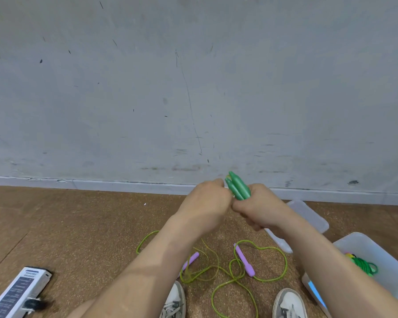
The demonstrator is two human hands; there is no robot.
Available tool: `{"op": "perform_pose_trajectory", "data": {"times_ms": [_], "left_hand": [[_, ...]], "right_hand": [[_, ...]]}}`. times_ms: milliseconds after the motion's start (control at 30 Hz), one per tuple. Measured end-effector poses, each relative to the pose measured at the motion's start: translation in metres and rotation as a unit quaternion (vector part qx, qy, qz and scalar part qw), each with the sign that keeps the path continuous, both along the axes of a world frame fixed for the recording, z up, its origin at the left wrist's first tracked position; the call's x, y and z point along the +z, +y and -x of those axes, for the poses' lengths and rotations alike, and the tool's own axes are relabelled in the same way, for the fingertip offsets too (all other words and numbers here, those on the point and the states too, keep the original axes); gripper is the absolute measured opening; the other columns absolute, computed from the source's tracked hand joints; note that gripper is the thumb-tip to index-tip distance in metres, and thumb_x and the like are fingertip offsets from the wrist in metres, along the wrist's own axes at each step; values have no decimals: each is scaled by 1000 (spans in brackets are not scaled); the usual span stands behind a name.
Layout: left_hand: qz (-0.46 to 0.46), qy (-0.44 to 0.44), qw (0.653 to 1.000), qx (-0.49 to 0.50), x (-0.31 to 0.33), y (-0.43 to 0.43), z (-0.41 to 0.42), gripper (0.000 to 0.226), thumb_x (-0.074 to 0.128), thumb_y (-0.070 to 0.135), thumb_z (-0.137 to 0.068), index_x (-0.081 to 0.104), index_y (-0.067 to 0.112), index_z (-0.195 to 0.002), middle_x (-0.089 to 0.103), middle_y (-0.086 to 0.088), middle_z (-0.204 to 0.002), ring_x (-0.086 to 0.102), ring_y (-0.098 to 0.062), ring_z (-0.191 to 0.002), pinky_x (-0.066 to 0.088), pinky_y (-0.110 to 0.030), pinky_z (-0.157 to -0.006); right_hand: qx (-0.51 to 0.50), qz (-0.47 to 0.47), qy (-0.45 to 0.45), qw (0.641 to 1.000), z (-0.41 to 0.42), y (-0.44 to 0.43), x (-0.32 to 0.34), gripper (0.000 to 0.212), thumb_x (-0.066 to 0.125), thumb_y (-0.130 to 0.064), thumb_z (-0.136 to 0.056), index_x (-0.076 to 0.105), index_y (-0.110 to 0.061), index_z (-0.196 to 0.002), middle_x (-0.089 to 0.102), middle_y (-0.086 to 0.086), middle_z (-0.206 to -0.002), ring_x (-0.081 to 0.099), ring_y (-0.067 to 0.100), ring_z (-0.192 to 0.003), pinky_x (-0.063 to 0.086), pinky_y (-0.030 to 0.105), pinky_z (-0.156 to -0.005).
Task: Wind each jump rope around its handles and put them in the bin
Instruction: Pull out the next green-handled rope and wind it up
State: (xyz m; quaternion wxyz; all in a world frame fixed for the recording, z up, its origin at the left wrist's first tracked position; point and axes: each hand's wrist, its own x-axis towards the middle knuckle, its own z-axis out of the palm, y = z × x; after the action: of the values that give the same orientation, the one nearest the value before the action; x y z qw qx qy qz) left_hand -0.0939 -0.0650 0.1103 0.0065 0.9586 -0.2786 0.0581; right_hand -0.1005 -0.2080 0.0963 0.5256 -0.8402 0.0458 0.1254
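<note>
Right hand (260, 210) grips the green handles (238, 188); left hand (205, 203) presses just beside them (fingers hidden, can't tell their grip).

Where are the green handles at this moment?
In the head view, the green handles are gripped in the right hand, with the left hand close beside them, right of centre, before the wall.

Loose rope (236, 278) on floor (78, 226) ahead of shoes (175, 301) (below handles (238, 188), held btwn left hand (205, 203) & right hand (260, 210)). Bin (381, 253) at rt w/ wound rope (363, 266) in it; lid (313, 216) behind bin; box (19, 292) far left.
</note>
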Motion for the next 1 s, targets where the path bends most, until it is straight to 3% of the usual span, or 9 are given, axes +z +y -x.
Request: {"op": "perform_pose_trajectory", "data": {"times_ms": [167, 233, 367, 467, 533, 700, 800, 900, 1000], "left_hand": [[-25, -8, 1000, -14, 6, -8, 5, 17, 53, 9, -84, 65, 13, -96, 65, -10, -96, 60, -32, -92, 33, -33, -64], [14, 6, 1000, -11, 6, -7, 7, 16, 54, 10, -84, 65, 16, -94, 67, -8, -92, 61, -30, -88, 34, -31, -63], [218, 76, 973, 25, 8, 13, 3, 11, 67, 21, -81, 67, 24, -91, 69, 4, -84, 63, -16, -85, 47, -28, -73], [204, 101, 974, 11, 12, 20, -1, 17, 80, 30, -70, 68, 24, -80, 63, 9, -71, 59, -9, -72, 45, -26, -66], [192, 152, 970, 3, 16, 24, 0, 21, 85, 34, -64, 71, 22, -75, 59, 8, -62, 51, -5, -60, 41, -26, -59], [360, 359, 861, -20, 22, 39, 0, 9, 84, 20, -67, 75, 16, -68, 56, 7, -50, 43, -3, -48, 34, -16, -48], [397, 432, 810, -19, 18, 44, -3, 31, 82, 41, -68, 67, 20, -53, 47, 3, -44, 37, -6, -38, 30, -16, -39], [437, 504, 744, -35, 11, 45, -4, 53, 80, 66, -53, 59, 18, -47, 41, 4, -38, 29, -4, -31, 25, -12, -34], [511, 551, 659, -30, 8, 38, -3, 51, 78, 61, -58, 53, 18, -48, 35, 4, -38, 25, -2, -29, 21, -10, -32]], "right_hand": [[56, 177, -67, 980, -2, 4, -5, 15, 65, -19, -79, 53, -13, -84, 50, -1, -59, 45, 12, -38, 31, 24, -38], [77, 212, -86, 970, -2, 5, -5, 16, 66, -24, -80, 51, -20, -80, 52, -4, -62, 49, 12, -46, 31, 23, -41], [120, 219, -91, 964, 2, 7, -4, 19, 63, -41, -85, 55, -24, -81, 53, -7, -61, 50, 9, -49, 33, 23, -45], [193, 224, -40, 955, 6, 5, -1, 26, 64, -47, -85, 55, -25, -74, 49, -8, -55, 46, 5, -44, 34, 21, -46], [253, 207, 18, 945, 10, 3, 5, 28, 67, -46, -85, 54, -24, -73, 45, -4, -53, 42, 13, -43, 34, 22, -45], [329, 90, 164, 925, 20, -3, 29, 23, 64, -39, -90, 54, -23, -76, 38, -3, -49, 31, 11, -37, 24, 15, -38], [364, -5, 186, 913, 22, -6, 35, 19, 63, -32, -90, 57, -24, -73, 34, -3, -48, 23, 9, -36, 16, 13, -38], [372, -79, 175, 908, 25, -8, 38, 16, 60, -33, -83, 59, -21, -72, 33, -3, -47, 23, 7, -34, 16, 11, -36], [349, -139, 156, 914, 26, -10, 39, 21, 60, -32, -84, 61, -22, -65, 32, -4, -46, 22, 5, -33, 17, 8, -35]]}}
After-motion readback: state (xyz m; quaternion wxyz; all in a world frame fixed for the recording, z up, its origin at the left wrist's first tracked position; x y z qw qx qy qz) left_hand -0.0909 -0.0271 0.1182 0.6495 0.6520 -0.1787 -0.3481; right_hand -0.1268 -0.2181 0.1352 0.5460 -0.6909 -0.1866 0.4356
